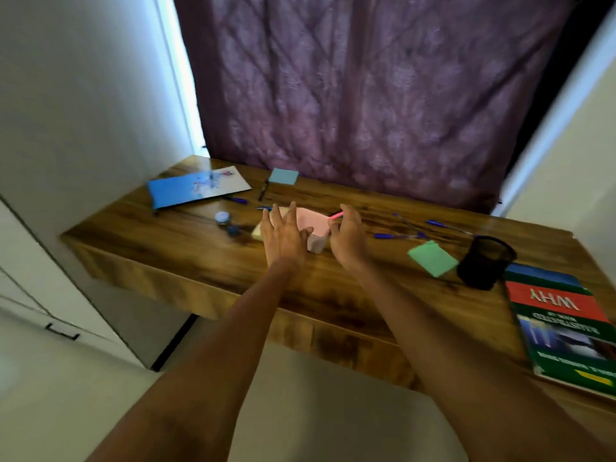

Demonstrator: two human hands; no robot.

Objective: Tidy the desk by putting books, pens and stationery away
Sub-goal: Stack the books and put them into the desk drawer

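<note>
Your two hands frame one pink box [313,225], a smooth, soft-cornered container near the middle of the wooden desk [186,248]. Your left hand [283,236] rests at its left side with fingers straight and spread apart; your right hand [346,240], at its right side, pinches one pink pen [336,215] between curled fingertips. Three square sticky-note pads lie around the box: blue [283,176] behind it, green [432,260] to its right, pale yellow [258,231] just left. Right of the box stand one black mesh cup [485,263] and one glossy green book [566,331]; several blue pens [393,235] lie between. One flat blue book [196,188] lies to its far left.
</note>
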